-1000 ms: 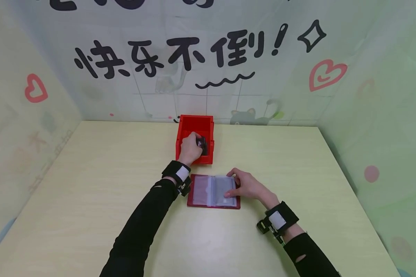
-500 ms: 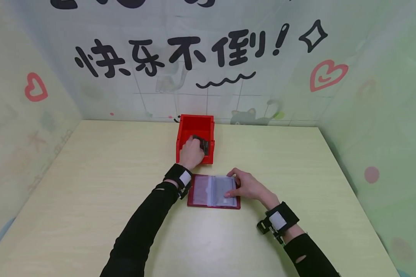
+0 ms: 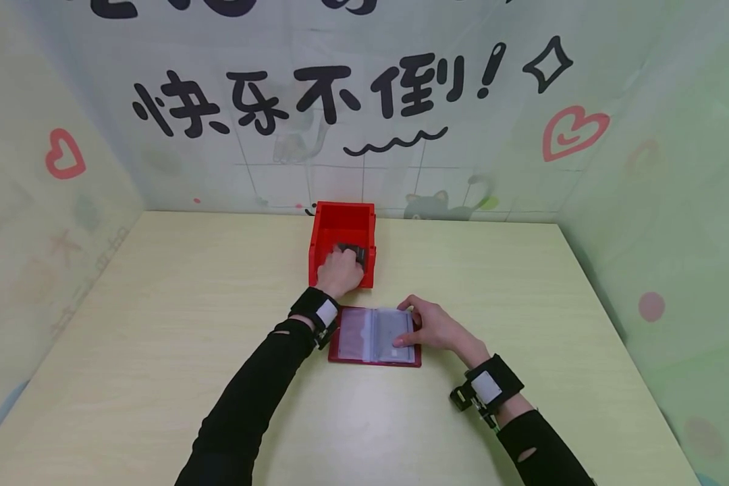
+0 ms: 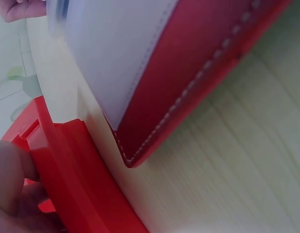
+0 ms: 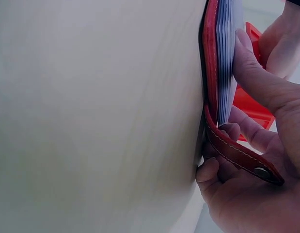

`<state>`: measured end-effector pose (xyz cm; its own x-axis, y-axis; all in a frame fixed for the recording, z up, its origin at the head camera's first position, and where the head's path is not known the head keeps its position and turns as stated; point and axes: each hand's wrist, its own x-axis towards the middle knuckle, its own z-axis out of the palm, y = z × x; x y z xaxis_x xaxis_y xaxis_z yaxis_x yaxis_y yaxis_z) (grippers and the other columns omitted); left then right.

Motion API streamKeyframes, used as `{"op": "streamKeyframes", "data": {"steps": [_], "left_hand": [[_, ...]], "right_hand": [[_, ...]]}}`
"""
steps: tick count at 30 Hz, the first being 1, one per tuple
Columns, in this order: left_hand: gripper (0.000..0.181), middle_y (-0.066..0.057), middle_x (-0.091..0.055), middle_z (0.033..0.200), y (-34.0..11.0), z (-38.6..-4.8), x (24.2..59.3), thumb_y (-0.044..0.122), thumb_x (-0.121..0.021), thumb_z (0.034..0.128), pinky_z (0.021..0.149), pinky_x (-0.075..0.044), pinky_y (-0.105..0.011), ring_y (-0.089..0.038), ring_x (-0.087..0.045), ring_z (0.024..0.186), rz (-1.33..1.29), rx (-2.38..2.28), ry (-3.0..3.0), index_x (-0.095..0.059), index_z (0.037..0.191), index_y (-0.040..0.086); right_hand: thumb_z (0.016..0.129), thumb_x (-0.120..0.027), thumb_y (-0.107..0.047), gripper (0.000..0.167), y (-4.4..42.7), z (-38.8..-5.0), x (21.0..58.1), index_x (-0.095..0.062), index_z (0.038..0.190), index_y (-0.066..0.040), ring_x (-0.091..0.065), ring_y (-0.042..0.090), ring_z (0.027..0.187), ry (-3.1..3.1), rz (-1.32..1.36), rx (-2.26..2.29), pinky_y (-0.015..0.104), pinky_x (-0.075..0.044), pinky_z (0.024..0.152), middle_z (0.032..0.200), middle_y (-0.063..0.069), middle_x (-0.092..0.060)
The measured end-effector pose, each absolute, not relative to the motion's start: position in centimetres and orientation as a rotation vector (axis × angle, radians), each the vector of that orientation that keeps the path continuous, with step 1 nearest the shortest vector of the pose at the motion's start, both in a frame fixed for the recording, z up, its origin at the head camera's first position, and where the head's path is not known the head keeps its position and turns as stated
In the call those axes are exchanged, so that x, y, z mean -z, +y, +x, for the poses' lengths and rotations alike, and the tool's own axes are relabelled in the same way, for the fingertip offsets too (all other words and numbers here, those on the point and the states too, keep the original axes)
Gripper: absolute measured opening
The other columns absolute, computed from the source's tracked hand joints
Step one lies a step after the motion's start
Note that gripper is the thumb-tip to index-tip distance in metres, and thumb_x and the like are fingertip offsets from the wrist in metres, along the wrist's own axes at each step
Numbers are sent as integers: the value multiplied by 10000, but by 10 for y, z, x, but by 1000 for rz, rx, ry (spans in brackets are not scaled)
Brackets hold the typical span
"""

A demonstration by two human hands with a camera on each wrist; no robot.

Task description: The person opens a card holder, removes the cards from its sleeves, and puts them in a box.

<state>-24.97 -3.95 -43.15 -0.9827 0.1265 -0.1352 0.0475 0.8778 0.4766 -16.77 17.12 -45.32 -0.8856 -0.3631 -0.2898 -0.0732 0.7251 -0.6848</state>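
Note:
A red leather card holder (image 3: 354, 335) lies open on the table, its clear plastic sleeves spread flat. My right hand (image 3: 439, 328) holds it at the right edge; in the right wrist view the thumb (image 5: 254, 73) rests on the stacked sleeves and the other fingers curl by the edge. A strap (image 5: 242, 158) with a metal snap sticks out there. Behind the card holder stands a red plastic bin (image 3: 343, 223). My left hand (image 3: 340, 273) reaches into it, at dark, flat card-like items (image 3: 354, 250). Its fingertips are hidden, so a grip on them is uncertain.
The pale wooden table (image 3: 219, 304) extends around the bin and card holder. A printed cloth wall (image 3: 364, 148) stands right behind the bin, with side walls to left and right. Each wrist wears a black camera band (image 3: 312, 307).
My left hand has shifted slightly right and down inside the bin, and the dark items now show less, lying lower behind the fingers. The right hand and card holder have stayed put.

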Motion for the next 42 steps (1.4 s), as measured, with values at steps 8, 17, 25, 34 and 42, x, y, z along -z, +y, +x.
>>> {"op": "streamKeyframes", "data": {"steps": [8, 17, 25, 34, 42], "left_hand": [[139, -162, -566, 961, -39, -249, 433, 159, -567, 960, 793, -544, -439, -313, -524, 973, 138, -685, 2888, -613, 954, 28], [226, -209, -607, 1164, -44, -246, 432, 154, -545, 978, 936, -526, -433, -344, -546, 1064, 236, -770, 3028, -657, 1078, -15], [248, -156, -564, 1182, -52, -222, 414, 85, -585, 937, 923, -537, -404, -293, -513, 1097, 364, -1056, 3077, -590, 1181, 41], [207, -86, -604, 1064, -53, -184, 422, 107, -658, 920, 825, -559, -313, -205, -556, 951, 555, -1094, 2864, -636, 1124, 83], [161, -20, -612, 857, -57, -163, 444, 112, -677, 938, 721, -484, -214, -139, -559, 798, 748, -1115, 2538, -662, 1095, 80]], "right_hand": [[788, -865, -275, 616, 171, -168, 454, -542, 1277, -87, -522, 184, 863, 2523, -335, 980, 284, -414, 708, 882, 66, -546], [795, -859, -287, 617, 170, -167, 453, -539, 1284, -88, -524, 184, 871, 2531, -346, 962, 283, -421, 714, 899, 68, -555], [791, -861, -296, 639, 171, -166, 452, -537, 1297, -80, -519, 184, 849, 2567, -367, 929, 284, -429, 711, 874, 71, -544], [784, -868, -281, 652, 171, -165, 452, -527, 1297, -66, -514, 172, 779, 2573, -388, 934, 275, -425, 672, 830, 66, -549], [790, -863, -286, 656, 170, -164, 450, -514, 1300, -68, -510, 172, 770, 2573, -387, 937, 277, -416, 668, 821, 62, -541]]}}
